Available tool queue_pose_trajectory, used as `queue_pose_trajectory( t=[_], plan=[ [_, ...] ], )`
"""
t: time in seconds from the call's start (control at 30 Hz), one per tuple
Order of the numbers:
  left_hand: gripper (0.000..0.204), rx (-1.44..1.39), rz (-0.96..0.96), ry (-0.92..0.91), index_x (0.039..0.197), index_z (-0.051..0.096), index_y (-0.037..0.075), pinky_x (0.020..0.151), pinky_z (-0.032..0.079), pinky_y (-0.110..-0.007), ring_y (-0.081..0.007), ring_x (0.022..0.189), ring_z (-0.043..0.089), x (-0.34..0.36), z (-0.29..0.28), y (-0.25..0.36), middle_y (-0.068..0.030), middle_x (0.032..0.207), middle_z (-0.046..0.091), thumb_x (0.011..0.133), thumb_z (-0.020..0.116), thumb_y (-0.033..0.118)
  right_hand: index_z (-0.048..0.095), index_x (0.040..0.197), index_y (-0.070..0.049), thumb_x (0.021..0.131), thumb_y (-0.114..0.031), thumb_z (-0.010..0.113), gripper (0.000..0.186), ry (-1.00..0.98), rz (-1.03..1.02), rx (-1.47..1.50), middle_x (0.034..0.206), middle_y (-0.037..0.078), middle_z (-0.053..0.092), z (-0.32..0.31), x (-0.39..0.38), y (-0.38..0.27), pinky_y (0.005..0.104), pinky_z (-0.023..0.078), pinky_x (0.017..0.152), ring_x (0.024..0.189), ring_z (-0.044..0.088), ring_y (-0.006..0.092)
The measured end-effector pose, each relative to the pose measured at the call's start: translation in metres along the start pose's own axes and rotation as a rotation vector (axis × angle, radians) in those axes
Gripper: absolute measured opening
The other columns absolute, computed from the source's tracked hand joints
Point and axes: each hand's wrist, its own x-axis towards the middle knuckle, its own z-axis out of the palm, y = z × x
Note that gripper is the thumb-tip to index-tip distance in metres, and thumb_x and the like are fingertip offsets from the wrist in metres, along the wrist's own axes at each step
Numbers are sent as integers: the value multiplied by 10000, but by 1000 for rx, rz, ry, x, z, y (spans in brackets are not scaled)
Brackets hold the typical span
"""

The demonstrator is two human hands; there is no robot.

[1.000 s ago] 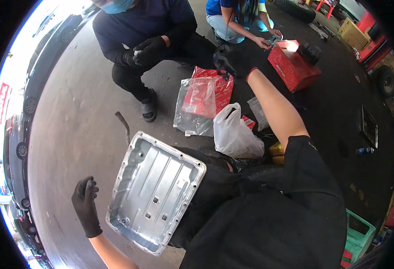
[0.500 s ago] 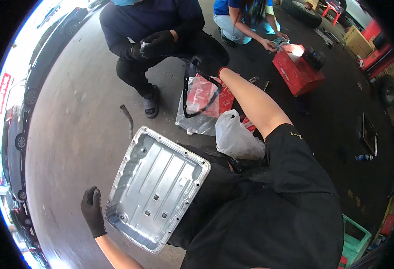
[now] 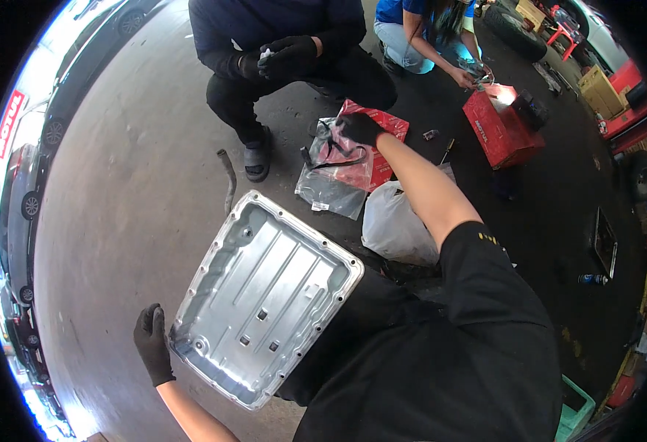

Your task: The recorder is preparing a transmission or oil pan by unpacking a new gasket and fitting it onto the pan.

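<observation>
A silver metal oil pan (image 3: pixel 264 302) with bolt holes around its rim lies tilted over my lap, its hollow side facing up. Beside its lower left corner is my left hand (image 3: pixel 152 342) in a dark glove, fingers loosely extended and not wrapped round the pan. My right hand (image 3: pixel 360 129), also gloved, reaches forward and pinches a thin black pan gasket (image 3: pixel 342 162). The gasket looks narrow and twisted over a clear plastic bag (image 3: pixel 331 191) and a red printed package (image 3: pixel 389 129). The fingertips blend into the dark gasket.
A white plastic bag (image 3: pixel 397 228) sits near my right forearm. A short hose (image 3: pixel 227 180) lies on the floor. Across from me a gloved person (image 3: pixel 279 59) crouches holding something small and white. Another person works by a red box (image 3: pixel 496 132) with a light.
My right hand has lowered the gasket; it hung as an open loop and now looks flattened over the packaging. The view has shifted slightly. My left hand stays beside the pan.
</observation>
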Motion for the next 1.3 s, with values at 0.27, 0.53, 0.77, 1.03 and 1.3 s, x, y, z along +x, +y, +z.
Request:
queue_pose_trajectory(
  t=[0.27,0.53,0.77,1.03,1.3],
  plan=[
    [462,-34,-36,1,1143,718,-56,906,505,-378,-233,962,668,4,14,-39,-125,1074,740,1076,547,367,710,1210,-55,967,-128,682,255,-11,179,570,1039,54,730,86,-168,-30,320,547,851,932,664,124],
    [585,-213,-215,81,1059,729,-46,848,506,-362,-203,899,668,-2,21,-54,-121,987,739,1109,447,464,671,1235,7,1066,-159,570,258,-80,-12,1075,1121,67,708,60,-208,-146,304,539,914,1024,655,123],
    [633,-486,-124,315,1168,679,-57,963,519,-367,-233,1028,674,-39,14,-83,-153,1090,727,1121,378,498,644,1303,-2,1157,-401,300,546,-208,-15,1347,1151,65,705,25,-191,-214,298,509,960,1000,651,126],
    [678,-1162,-352,490,1138,676,-7,953,519,-373,-217,1013,668,-98,57,-97,-109,1058,726,1110,317,568,718,1112,-30,1141,-424,381,519,-11,110,1289,1021,75,727,32,-201,-246,307,501,893,917,648,125],
    [628,-1268,-68,355,1097,674,12,904,520,-371,-203,962,656,-109,77,-143,-103,1041,706,1120,311,524,726,1083,1,1143,-458,330,608,-55,82,1241,941,107,736,25,-197,-253,336,499,882,871,646,155]
  ],
)
